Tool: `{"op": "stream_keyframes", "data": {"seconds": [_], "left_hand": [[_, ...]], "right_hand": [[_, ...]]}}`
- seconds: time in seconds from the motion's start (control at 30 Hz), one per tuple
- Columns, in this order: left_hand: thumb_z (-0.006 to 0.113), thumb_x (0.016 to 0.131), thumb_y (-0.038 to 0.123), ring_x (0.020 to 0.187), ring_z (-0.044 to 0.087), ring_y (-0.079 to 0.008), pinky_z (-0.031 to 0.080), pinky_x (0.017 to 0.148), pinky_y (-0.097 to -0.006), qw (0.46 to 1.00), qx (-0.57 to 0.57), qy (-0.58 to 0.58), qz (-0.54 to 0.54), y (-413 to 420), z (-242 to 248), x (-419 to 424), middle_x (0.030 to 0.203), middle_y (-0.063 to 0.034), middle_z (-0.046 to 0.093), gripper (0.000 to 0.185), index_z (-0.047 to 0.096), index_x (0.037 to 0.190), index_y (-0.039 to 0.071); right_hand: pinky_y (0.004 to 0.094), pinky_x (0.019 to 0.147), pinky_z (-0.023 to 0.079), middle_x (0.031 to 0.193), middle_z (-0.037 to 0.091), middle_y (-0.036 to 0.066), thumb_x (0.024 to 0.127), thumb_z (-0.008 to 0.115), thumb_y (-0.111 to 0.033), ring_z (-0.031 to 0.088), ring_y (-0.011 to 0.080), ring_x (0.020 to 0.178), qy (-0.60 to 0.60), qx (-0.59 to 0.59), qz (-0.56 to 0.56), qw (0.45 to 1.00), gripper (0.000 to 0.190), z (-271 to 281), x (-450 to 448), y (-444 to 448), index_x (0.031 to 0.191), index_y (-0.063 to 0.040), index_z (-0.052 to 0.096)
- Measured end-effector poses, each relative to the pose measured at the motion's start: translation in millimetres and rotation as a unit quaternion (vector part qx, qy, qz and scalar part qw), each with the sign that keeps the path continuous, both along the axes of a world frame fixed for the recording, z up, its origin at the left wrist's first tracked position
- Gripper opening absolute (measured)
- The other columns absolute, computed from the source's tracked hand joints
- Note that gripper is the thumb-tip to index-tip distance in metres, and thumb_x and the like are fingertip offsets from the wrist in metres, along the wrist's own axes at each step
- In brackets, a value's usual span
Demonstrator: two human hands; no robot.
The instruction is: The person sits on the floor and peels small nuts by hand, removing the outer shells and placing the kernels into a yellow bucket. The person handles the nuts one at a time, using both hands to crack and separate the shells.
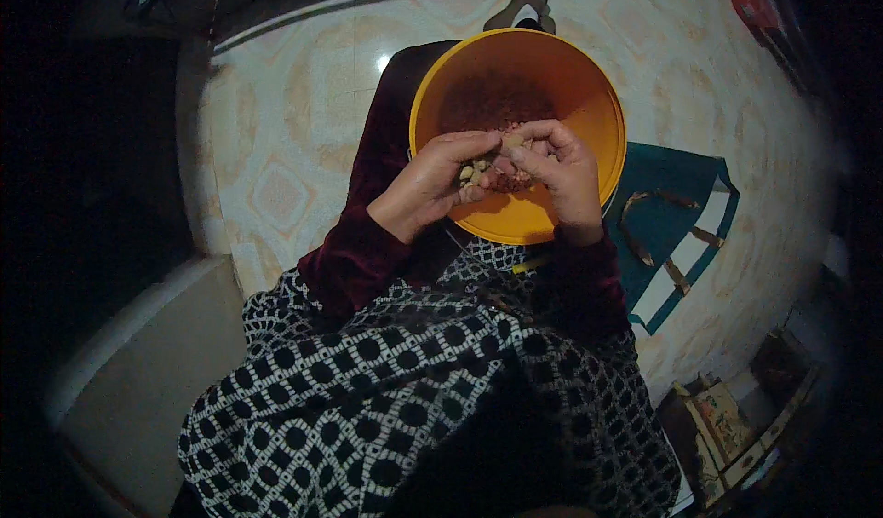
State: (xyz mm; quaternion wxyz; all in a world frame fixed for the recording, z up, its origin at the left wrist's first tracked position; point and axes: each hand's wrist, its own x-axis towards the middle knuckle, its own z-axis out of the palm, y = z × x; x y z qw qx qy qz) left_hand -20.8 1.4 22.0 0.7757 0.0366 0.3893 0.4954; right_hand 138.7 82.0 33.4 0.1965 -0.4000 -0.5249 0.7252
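Note:
A yellow plastic bucket (617,121) stands in front of me, between or on my legs, with many small reddish pieces, perhaps shelled peanuts, inside. Over its opening my left hand (441,173) is cupped under a small heap of pale and reddish nut-like pieces (476,171). My right hand (562,166) is beside it, thumb and fingers closed on a pale tan piece (512,141) that looks like a nut or shell. The fingertips of both hands are close together. Part of the heap is hidden by the fingers.
Right of the bucket a green bag (662,207) with brown handles lies on the patterned tile floor (279,194). A shoe (528,7) shows beyond the bucket. Black-and-white patterned cloth (331,407) covers my lap. A wooden object (724,414) is at lower right, a grey block (159,338) at left.

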Motion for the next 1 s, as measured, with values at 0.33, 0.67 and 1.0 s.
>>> {"op": "stream_keyframes", "data": {"seconds": [0.33,0.67,1.0], "left_hand": [[0.060,0.089,0.021,0.055,0.043,-0.0030,0.030,0.045,-0.0161,0.991,0.042,0.124,0.015,-1,11,0,0.070,0.0022,0.055,0.014,0.060,0.087,0.007],[0.060,0.089,0.021,0.053,0.041,-0.0032,0.029,0.044,-0.0152,0.998,0.035,0.055,0.012,-2,11,-1,0.066,0.0028,0.050,0.015,0.059,0.087,0.007],[0.059,0.090,0.022,0.054,0.041,-0.0025,0.027,0.042,-0.0145,0.999,0.014,-0.036,0.010,-4,8,-4,0.068,0.0021,0.051,0.016,0.058,0.087,0.006]], "right_hand": [[0.0178,0.064,0.042,0.083,0.060,-0.001,0.084,0.063,-0.004,0.054,0.0042,0.075,0.112,-0.029,-0.027,0.993,0.018,-8,0,-8,0.101,-0.002,0.060],[0.0179,0.061,0.041,0.077,0.056,-0.003,0.085,0.063,-0.006,0.049,0.0026,0.069,0.050,0.122,0.000,0.991,0.016,-5,-1,-13,0.100,-0.001,0.062],[0.0207,0.059,0.045,0.078,0.060,0.002,0.090,0.059,-0.010,0.055,0.0055,0.069,0.053,0.133,-0.002,0.990,0.018,-3,-8,-20,0.105,-0.001,0.061]]}}
